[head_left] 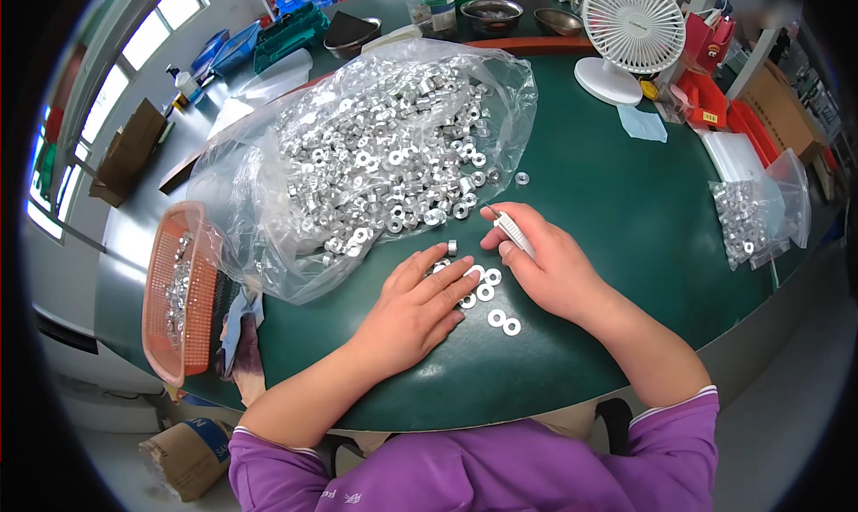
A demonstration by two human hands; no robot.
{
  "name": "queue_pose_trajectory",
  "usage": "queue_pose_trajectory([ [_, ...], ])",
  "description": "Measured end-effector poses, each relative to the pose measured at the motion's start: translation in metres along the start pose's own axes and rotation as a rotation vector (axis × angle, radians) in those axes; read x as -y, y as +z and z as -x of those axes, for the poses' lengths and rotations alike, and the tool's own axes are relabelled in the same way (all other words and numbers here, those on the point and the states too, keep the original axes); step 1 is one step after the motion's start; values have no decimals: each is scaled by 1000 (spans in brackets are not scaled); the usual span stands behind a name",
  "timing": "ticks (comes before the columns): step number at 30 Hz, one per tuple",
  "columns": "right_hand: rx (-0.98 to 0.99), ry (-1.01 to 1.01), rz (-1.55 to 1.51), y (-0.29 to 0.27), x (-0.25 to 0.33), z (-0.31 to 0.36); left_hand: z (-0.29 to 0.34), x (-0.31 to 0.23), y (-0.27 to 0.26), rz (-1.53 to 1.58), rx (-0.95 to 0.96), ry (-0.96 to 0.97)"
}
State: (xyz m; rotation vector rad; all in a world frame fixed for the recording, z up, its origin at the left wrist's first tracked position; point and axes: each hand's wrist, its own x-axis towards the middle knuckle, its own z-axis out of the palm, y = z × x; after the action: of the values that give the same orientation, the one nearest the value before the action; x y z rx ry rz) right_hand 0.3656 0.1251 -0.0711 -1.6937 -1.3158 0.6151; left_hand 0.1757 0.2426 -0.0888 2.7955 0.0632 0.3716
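My left hand (415, 299) lies flat with its fingers spread over several small silver metal rings (485, 292), partly covering them. One ring (451, 247) stands on its edge by my left fingertips. My right hand (556, 264) is closed around a hand tool with a white ribbed handle (516, 232) and a thin metal tip, which points up and to the left; its exact kind is unclear. Beyond both hands, an open clear plastic bag (521, 83) spreads across the table, heaped with the same kind of rings (384, 146). A lone ring (522, 179) sits just right of the bag.
The table top is green (590, 360). At the left stands an orange plastic basket (152, 306) of metal parts, with cloths (243, 333) beside it. A white fan (633, 29) stands at the back right, red trays (702, 96) near it, and a bag of rings (740, 222) at the right edge.
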Motion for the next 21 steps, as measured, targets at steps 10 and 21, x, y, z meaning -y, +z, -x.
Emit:
queue_pose_trajectory([
  [10, -182, -21, 303, -14, -13, -4, 3, -5, -6, -43, 89, -211],
  [21, 35, -20, 218, -3, -8, -6, 5, -4, -1, 75, 41, -218],
])
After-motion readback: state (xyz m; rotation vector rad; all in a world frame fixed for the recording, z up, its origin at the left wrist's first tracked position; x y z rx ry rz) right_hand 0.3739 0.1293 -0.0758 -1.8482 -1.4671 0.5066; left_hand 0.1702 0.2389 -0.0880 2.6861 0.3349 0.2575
